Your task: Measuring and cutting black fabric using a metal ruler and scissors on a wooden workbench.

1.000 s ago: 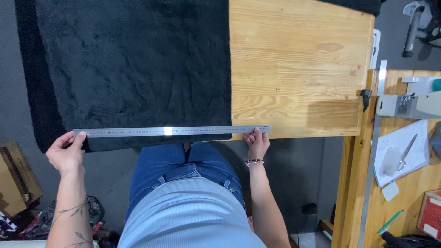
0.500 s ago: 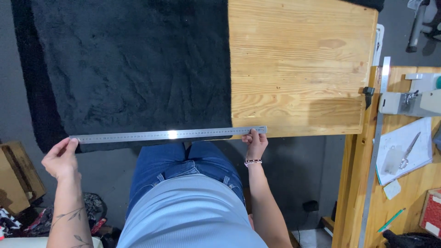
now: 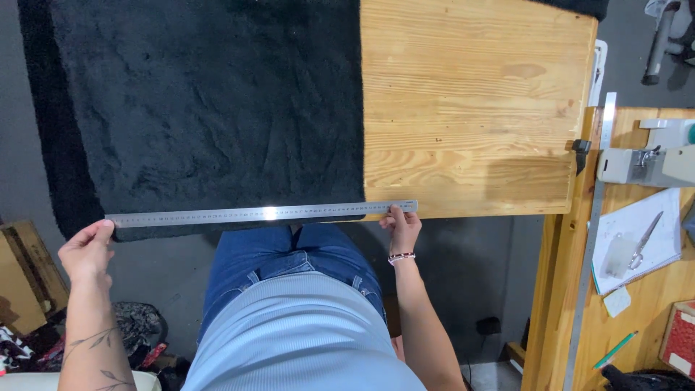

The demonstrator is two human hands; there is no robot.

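A long steel ruler (image 3: 260, 213) lies along the near edge of a black fuzzy fabric (image 3: 210, 116) spread over a wooden table (image 3: 470, 108). My left hand (image 3: 87, 250) holds the ruler's left end, past the fabric's lower left corner. My right hand (image 3: 402, 228) presses the ruler's right end against the table's near edge, just right of where the fabric stops. The fabric hangs over the table's left side.
A second wooden bench (image 3: 637, 289) stands at the right with a sewing machine (image 3: 651, 156), a sheet of paper with scissors (image 3: 641, 242), a long metal rule (image 3: 590, 239) and a green pencil (image 3: 615, 350). A cardboard box (image 3: 22, 275) sits on the floor left.
My left hand has drawn the ruler's left end down and outward, off the fabric's corner. The right end stays pinned under my right hand.
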